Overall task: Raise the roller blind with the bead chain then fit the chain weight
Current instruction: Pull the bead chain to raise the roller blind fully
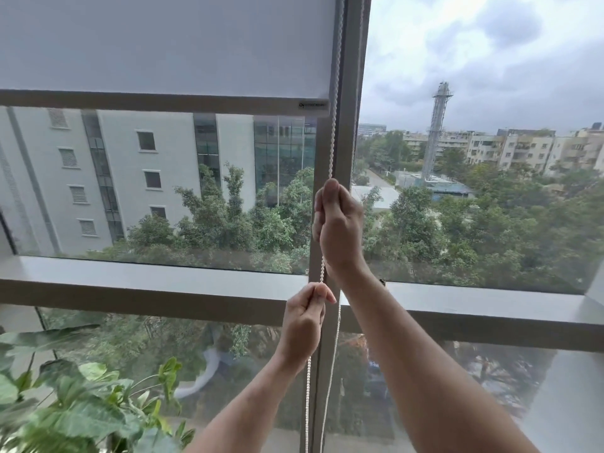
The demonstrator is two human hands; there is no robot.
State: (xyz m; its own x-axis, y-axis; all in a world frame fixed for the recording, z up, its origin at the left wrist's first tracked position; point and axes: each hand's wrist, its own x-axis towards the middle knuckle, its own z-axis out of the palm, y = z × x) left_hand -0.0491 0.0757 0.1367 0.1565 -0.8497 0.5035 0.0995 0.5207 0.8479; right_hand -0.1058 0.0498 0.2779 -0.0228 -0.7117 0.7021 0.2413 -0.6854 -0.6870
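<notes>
- Two hands grip the white bead chain (334, 138), which hangs in front of the vertical window frame (347, 125), just right of the roller blind.
- The right hand (338, 223) is the upper one, closed in a fist around the chain, thumb on top, at about mid-height of the upper pane.
- The left hand (305, 318) is lower, at the level of the horizontal frame bar (147, 289); its fingers are curled shut and pinch the chain between thumb and forefinger.
- Between the two hands a short length of chain runs nearly straight.
- Below the left hand two strands of chain hang down side by side to the bottom edge of the view.
- The roller blind (163, 44) covers the top part of the left pane; its grey bottom bar (157, 101) lies level, with clear glass below it.
- A leafy green plant (72, 397) stands at the lower left, well apart from the hands.
- Through the glass appear a pale building (130, 178), trees and a lattice tower (436, 125).
- No chain weight can be made out.
</notes>
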